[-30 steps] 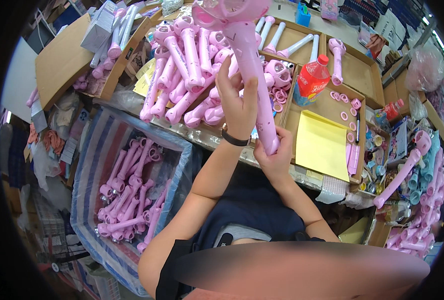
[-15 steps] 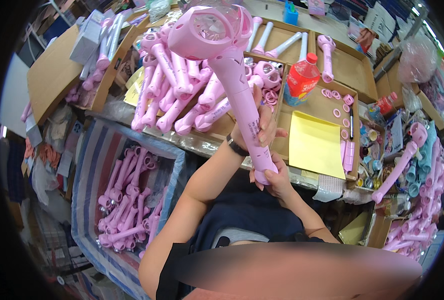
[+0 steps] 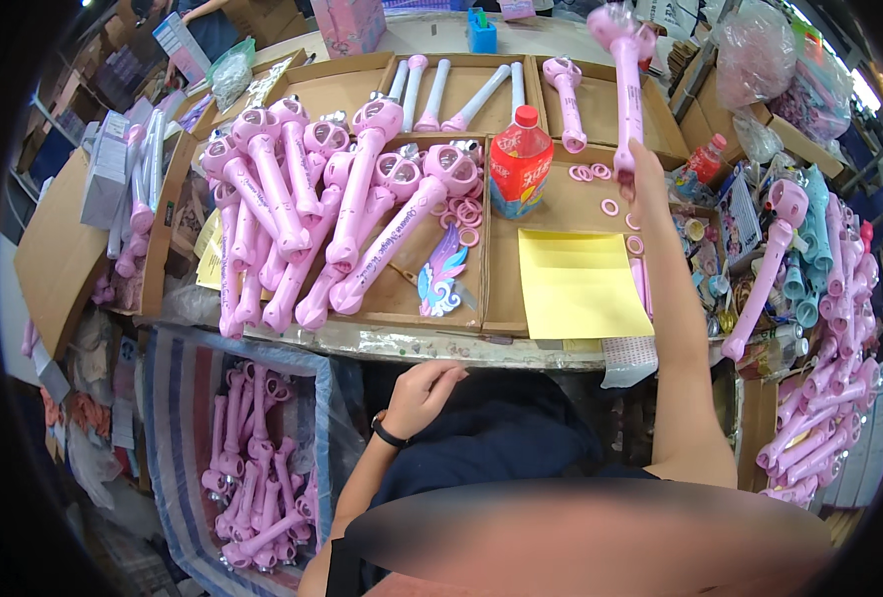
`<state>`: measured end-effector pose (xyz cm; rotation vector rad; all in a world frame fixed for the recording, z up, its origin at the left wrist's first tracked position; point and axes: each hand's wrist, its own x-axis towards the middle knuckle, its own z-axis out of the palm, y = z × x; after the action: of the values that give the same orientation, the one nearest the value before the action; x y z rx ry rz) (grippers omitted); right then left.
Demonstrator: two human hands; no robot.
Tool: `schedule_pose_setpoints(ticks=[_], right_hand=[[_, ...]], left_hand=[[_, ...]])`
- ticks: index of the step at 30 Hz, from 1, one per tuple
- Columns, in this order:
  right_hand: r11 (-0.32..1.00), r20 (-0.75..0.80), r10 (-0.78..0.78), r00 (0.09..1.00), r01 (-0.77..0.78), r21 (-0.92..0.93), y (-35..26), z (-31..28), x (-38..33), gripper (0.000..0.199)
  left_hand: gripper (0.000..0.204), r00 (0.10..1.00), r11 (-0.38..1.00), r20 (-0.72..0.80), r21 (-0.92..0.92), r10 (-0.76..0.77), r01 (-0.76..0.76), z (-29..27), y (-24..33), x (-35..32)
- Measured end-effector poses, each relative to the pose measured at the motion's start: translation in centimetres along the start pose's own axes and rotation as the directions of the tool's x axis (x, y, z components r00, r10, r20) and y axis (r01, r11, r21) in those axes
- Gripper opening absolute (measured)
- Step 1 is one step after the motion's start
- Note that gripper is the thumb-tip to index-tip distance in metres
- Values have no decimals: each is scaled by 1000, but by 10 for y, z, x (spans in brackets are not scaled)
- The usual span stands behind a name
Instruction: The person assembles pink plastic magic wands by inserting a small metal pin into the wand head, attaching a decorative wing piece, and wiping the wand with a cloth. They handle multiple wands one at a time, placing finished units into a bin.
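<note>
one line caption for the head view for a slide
Right hand lifts a pink toy wand over cardboard trays; left hand rests empty near the lap.

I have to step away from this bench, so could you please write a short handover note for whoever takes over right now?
Right hand: raised over the far trays, gripping a pink wand by its handle, head up.
Left hand: empty, resting by the table edge, near the lap.
Done: a heap of pink wands lies in the left cardboard tray; more fill the striped bag on the floor.
Left: the held wand is not set down; loose pink rings lie beside the yellow pad.
</note>
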<state>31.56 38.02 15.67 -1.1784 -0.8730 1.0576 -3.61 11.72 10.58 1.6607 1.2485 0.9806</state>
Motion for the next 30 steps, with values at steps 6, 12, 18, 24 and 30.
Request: schedule_pose_setpoints(ticks=[6, 12, 18, 24, 30], right_hand=[[962, -127, 237, 963, -251, -111, 65, -11, 120, 42], [979, -169, 86, 982, -115, -170, 114, -16, 159, 58], [619, 102, -440, 892, 383, -685, 105, -22, 88, 42], [477, 521, 225, 823, 373, -796, 109, -17, -5, 30], [250, 682, -105, 724, 683, -686, 123, -20, -54, 48]], left_hand=[[11, 994, 974, 16, 203, 104, -105, 7, 0, -13], [11, 948, 902, 153, 298, 278, -313, 17, 18, 27], [27, 881, 785, 194, 401, 431, -472, 50, 9, 117], [29, 861, 659, 154, 584, 484, -474, 96, -23, 207], [41, 983, 757, 131, 627, 133, -186, 112, -56, 222]])
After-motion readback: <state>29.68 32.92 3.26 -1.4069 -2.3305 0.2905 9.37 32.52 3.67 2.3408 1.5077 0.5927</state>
